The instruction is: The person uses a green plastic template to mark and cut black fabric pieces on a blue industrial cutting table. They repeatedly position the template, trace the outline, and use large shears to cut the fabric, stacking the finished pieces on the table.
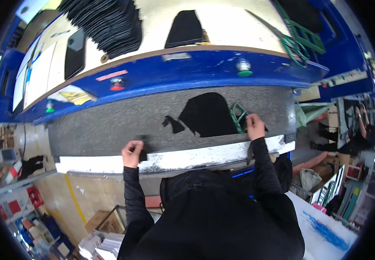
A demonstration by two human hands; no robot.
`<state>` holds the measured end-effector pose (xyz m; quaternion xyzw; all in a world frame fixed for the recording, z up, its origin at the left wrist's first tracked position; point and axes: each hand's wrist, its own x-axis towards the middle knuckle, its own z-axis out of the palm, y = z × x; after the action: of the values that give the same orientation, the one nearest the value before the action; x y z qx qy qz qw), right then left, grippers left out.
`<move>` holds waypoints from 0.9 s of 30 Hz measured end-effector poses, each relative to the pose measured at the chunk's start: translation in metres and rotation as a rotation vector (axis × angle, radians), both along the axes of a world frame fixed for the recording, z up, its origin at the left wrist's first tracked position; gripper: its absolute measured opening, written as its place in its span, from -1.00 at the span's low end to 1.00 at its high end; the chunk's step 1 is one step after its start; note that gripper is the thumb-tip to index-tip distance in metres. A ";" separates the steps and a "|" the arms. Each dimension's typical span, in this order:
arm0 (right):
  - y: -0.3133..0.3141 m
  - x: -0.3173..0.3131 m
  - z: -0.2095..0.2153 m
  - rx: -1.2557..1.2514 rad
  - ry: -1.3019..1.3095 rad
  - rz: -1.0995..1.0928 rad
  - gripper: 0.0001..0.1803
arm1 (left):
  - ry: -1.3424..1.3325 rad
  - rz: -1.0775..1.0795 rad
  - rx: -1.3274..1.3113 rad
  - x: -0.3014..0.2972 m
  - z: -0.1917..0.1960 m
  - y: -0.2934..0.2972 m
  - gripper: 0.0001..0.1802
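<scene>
My left hand (132, 152) is over the white front strip of the grey work surface (122, 125), fingers pinched on a small black scrap (143, 155). My right hand (255, 127) has its fingers closed at the right, near a green-edged looped object (238, 118) lying on the surface. What these fingers hold is hard to see; dark bits show beside them. Between the hands lies a flat black fabric piece (209, 115), rounded at its far end. A narrow black offcut (174, 124) rests to its left.
A blue-fronted shelf (166, 69) runs behind, carrying a stack of black pieces (105, 28), a single black piece (185, 29), a phone (75, 54) and green-handled scissors (295, 48). Red and green knobs stick out of its front. Other people stand far left and far right.
</scene>
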<state>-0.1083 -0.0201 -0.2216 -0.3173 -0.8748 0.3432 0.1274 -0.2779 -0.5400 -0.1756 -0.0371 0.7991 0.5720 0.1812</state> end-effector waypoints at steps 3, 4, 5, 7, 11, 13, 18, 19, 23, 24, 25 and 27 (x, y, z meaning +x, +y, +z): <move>-0.053 -0.003 0.029 -0.487 0.047 -0.090 -0.88 | -0.190 -0.183 0.101 0.016 0.036 0.086 -0.84; -0.064 -0.002 0.027 -0.443 -0.034 -0.041 -0.82 | -0.128 -0.304 0.147 0.022 0.035 0.105 -0.88; -0.077 -0.004 0.021 -0.219 -0.001 0.018 -0.77 | -0.004 -0.400 0.203 0.026 0.021 0.119 -0.87; -0.096 -0.009 0.020 -0.021 -0.073 0.057 -0.68 | 0.121 -0.571 0.173 0.032 0.014 0.147 -0.87; -0.095 -0.019 0.018 0.125 -0.263 0.041 -0.61 | 0.246 -0.646 0.085 0.040 0.017 0.173 -0.80; -0.098 -0.019 0.026 0.130 -0.236 0.016 -0.60 | 0.057 -0.550 0.136 0.042 0.004 0.171 -0.78; -0.084 0.007 0.022 0.042 -0.169 -0.302 -0.56 | 0.219 -0.526 0.049 0.044 -0.011 0.192 -0.79; -0.078 0.012 0.016 -0.021 -0.140 -0.357 -0.53 | 0.340 -0.560 0.044 0.047 0.001 0.212 -0.76; -0.049 0.036 0.024 -0.181 -0.120 -0.145 -0.43 | 0.459 -0.732 -0.173 0.058 0.020 0.284 -0.45; -0.037 0.041 0.021 0.017 -0.063 -0.162 -0.45 | 0.507 -0.726 -0.202 0.061 0.015 0.299 -0.39; -0.016 0.047 0.025 0.032 -0.112 -0.180 -0.61 | 0.555 -0.709 -0.226 0.061 0.006 0.310 -0.42; 0.018 0.054 0.039 -0.046 0.032 -0.041 -0.75 | 0.599 -0.703 -0.265 0.058 -0.009 0.321 -0.49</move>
<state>-0.0543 -0.0020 -0.1830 -0.3324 -0.8580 0.3654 0.1410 -0.2194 -0.2186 -0.1848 0.3788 0.8464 0.3549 0.1191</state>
